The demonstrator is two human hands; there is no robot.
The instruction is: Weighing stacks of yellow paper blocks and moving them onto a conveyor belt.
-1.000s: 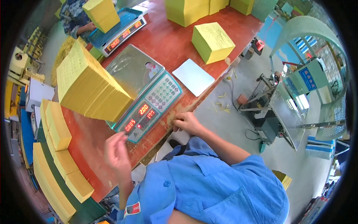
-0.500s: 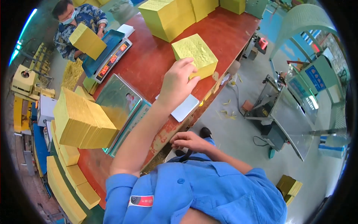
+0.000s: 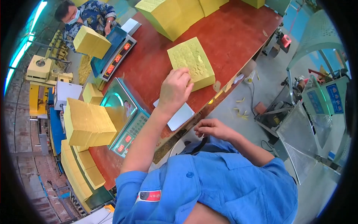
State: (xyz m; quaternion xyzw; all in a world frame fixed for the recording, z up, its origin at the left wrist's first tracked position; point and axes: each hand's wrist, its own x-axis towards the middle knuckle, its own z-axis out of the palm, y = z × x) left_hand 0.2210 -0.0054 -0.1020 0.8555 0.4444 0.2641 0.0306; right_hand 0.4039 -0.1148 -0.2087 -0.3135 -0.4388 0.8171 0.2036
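Observation:
My left hand [image 3: 175, 89] reaches across the red table, its fingers curled and pressed against the near left corner of a yellow paper stack [image 3: 203, 78]. Rows of wavy, round-edged marks are pressed into the stack's top. The thumb is partly hidden, so how deep the grip goes is unclear. Below my left wrist lies a flat whitish pad [image 3: 181, 116] by the table edge. My right hand [image 3: 214, 128] hovers off the table in front of my body, fingers loosely curled in with nothing seen in them.
Left of my forearm, a digital scale [image 3: 131, 130] bears a tall yellow paper stack [image 3: 91, 123]. Beyond it, a masked person [image 3: 91, 15] stands by a second scale [image 3: 119, 56] with a yellow block. Larger yellow stacks [image 3: 169, 16] fill the far table. Metal machinery [image 3: 298, 138] stands at right.
The whole view has shifted and turned slightly. My left fingers have drawn closer together at the stack's corner. My right hand has moved rightward in the picture, its fingers more curled.

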